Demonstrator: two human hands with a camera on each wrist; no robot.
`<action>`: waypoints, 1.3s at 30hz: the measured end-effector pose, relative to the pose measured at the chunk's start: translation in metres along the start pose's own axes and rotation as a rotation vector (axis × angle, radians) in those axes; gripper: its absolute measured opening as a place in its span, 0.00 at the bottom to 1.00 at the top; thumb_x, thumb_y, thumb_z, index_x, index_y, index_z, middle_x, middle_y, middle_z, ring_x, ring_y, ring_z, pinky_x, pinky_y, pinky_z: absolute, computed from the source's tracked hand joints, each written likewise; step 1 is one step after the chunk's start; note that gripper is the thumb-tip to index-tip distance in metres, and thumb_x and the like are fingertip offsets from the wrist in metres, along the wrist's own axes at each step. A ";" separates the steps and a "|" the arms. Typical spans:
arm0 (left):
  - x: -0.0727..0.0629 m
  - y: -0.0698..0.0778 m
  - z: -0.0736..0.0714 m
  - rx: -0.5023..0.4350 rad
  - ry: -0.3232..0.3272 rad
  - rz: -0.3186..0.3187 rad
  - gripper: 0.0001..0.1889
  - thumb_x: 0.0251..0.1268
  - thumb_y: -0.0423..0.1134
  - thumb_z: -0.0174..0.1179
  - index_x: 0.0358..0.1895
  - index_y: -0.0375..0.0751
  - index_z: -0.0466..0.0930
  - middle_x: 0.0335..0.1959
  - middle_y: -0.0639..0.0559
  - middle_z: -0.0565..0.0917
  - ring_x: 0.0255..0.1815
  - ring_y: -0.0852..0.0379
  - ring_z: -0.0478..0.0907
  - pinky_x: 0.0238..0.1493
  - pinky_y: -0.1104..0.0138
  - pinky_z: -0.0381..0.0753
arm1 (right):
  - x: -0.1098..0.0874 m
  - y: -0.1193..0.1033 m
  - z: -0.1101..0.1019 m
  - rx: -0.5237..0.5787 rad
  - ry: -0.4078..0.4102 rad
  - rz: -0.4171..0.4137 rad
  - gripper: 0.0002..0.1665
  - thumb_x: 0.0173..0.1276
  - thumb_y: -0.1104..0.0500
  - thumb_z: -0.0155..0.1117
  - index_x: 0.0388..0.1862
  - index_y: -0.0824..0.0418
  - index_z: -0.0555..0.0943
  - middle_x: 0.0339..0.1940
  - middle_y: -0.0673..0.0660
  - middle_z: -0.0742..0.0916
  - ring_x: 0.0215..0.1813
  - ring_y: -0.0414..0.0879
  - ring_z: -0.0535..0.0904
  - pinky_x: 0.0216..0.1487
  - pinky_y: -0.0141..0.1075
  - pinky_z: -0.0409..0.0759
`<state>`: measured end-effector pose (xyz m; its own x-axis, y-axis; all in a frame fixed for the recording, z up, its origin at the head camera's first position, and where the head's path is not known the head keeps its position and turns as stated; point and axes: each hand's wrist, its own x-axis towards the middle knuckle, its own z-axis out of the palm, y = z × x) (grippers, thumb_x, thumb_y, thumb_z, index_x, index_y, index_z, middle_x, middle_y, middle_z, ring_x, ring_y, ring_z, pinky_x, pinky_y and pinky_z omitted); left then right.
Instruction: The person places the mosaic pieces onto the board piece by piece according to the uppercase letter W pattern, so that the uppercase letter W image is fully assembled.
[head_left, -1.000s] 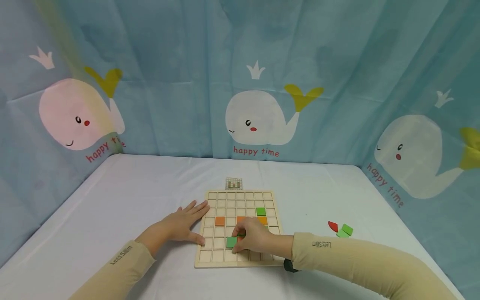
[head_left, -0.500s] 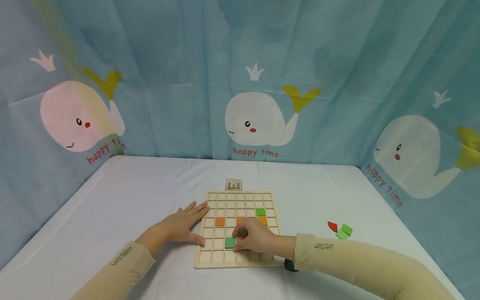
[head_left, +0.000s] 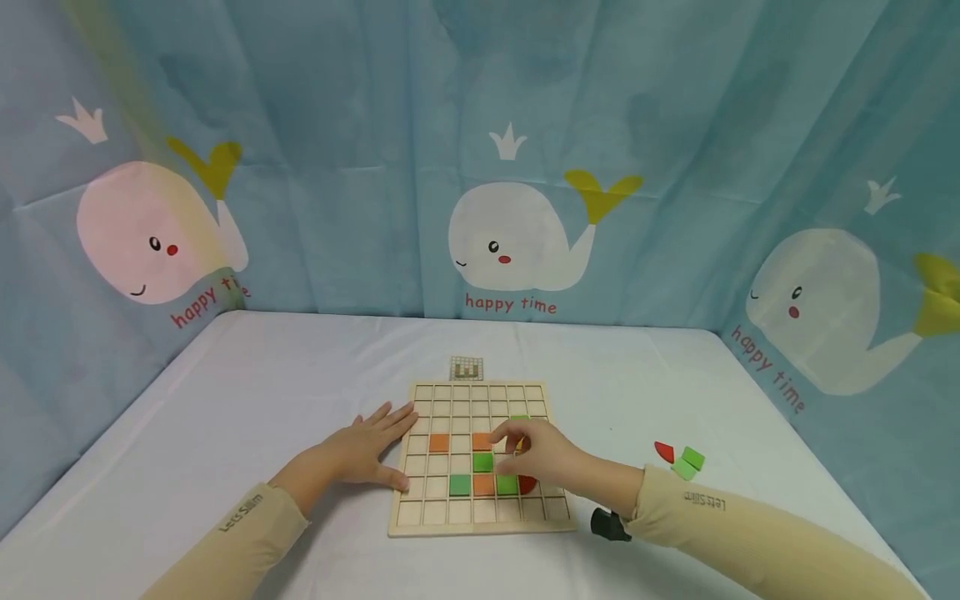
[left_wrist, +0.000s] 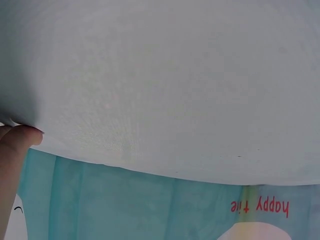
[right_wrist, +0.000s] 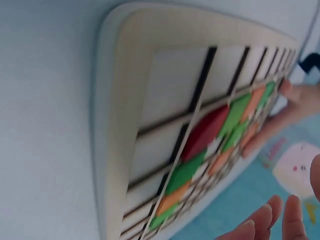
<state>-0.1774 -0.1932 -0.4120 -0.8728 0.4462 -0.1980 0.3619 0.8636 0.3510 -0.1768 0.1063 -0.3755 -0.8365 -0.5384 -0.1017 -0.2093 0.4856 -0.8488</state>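
Note:
A wooden grid board (head_left: 448,515) lies on the table with coloured tiles in several of its cells. My left hand (head_left: 367,446) rests spread on its left edge. Over the board's right half is my right hand (head_left: 536,450), fingers loosely bent, nothing between thumb and fingertips. Just left of it, a green square tile (head_left: 483,462) sits in a cell, above an orange tile (head_left: 483,485). That lower row also has a darker green tile (head_left: 459,485), a light green tile (head_left: 507,485) and a rounded red piece (right_wrist: 206,131). The right hand hides part of a yellow-orange tile.
A small printed grid card (head_left: 467,369) lies behind the board. To the right, a loose red piece (head_left: 664,452) and green tiles (head_left: 693,457) lie on the white cloth (head_left: 300,358). A blue curtain with whales (head_left: 360,233) hangs behind the table.
My right hand has let go of the green tile, which now lies in its cell, and has moved right and slightly away from me. My left hand stays in place.

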 end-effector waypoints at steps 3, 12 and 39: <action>0.000 0.000 0.000 0.002 0.001 -0.002 0.56 0.48 0.67 0.66 0.76 0.39 0.53 0.78 0.45 0.51 0.77 0.36 0.42 0.68 0.36 0.48 | -0.004 0.002 -0.011 0.014 0.050 0.020 0.19 0.59 0.67 0.72 0.49 0.66 0.81 0.33 0.54 0.77 0.32 0.45 0.68 0.28 0.33 0.70; 0.000 0.001 -0.001 0.005 -0.001 0.001 0.57 0.48 0.68 0.65 0.76 0.38 0.53 0.78 0.44 0.51 0.77 0.35 0.42 0.68 0.36 0.48 | -0.017 0.010 -0.053 0.004 0.095 0.040 0.21 0.63 0.64 0.70 0.54 0.67 0.79 0.35 0.54 0.79 0.37 0.48 0.72 0.36 0.37 0.75; -0.002 0.003 -0.002 0.011 -0.001 0.011 0.56 0.49 0.68 0.65 0.76 0.38 0.53 0.78 0.43 0.51 0.76 0.34 0.43 0.67 0.35 0.49 | -0.053 0.071 -0.157 -0.179 -0.017 0.010 0.20 0.66 0.58 0.67 0.54 0.67 0.79 0.50 0.63 0.81 0.50 0.52 0.75 0.47 0.44 0.78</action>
<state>-0.1754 -0.1921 -0.4094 -0.8683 0.4562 -0.1947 0.3754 0.8610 0.3431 -0.2267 0.2772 -0.3491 -0.8307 -0.5436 -0.1202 -0.2889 0.6055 -0.7415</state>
